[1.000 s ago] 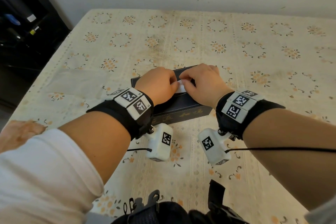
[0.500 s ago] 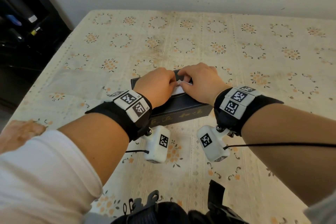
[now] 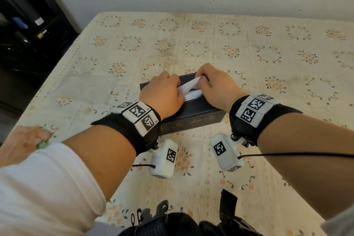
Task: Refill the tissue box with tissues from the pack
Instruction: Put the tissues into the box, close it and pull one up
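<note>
Right in the middle of the table [image 3: 210, 44], straight ahead of both wrists, sits the dark tissue box [image 3: 193, 116], long axis running left-near to right-far, a bit diagonal. Both hands are on top of it, pretty much equally close. The left hand [image 3: 162, 94] and right hand [image 3: 216, 86] each pinch an end of the white tissue [image 3: 188, 87] poking up from the slot, stretched between them, so any pull goes up and toward the person. The slot itself is mostly covered by fingers, and I can't spot the tissue pack anywhere. The gold lettering on the box's front is too blurry to read.
</note>
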Demonstrator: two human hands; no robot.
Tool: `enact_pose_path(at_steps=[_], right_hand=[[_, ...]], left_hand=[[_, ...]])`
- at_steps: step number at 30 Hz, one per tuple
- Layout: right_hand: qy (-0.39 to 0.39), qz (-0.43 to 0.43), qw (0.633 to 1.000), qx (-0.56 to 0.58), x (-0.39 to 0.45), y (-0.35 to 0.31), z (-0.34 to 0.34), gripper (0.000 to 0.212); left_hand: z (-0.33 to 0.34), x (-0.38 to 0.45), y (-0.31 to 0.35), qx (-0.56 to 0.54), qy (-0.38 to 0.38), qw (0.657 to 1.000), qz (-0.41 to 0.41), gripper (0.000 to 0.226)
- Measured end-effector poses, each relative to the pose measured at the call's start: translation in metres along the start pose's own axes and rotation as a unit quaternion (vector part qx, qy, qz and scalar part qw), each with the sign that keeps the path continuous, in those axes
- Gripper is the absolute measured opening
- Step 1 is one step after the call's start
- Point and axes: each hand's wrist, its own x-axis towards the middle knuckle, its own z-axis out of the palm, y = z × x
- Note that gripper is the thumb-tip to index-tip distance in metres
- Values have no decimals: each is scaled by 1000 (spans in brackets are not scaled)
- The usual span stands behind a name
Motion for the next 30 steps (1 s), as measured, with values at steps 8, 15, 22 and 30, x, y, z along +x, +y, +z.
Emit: enact_pose_path(at_steps=[8, 15, 22, 30], right_hand=[[22, -31, 999, 5, 1, -4, 1, 13], [25, -27, 999, 9, -2, 2, -4, 12], [-49, 16, 998, -23, 4, 4, -4, 23], [-54, 83, 994, -42, 33, 1, -9, 9]], left_hand=[[-2, 0, 9, 51, 38, 998, 22, 40], [-13, -3, -13, 12, -14, 999, -44, 16], [-26, 0, -33, -105, -47, 993, -36, 14], [-24, 14, -49, -179, -24, 975, -128, 49]])
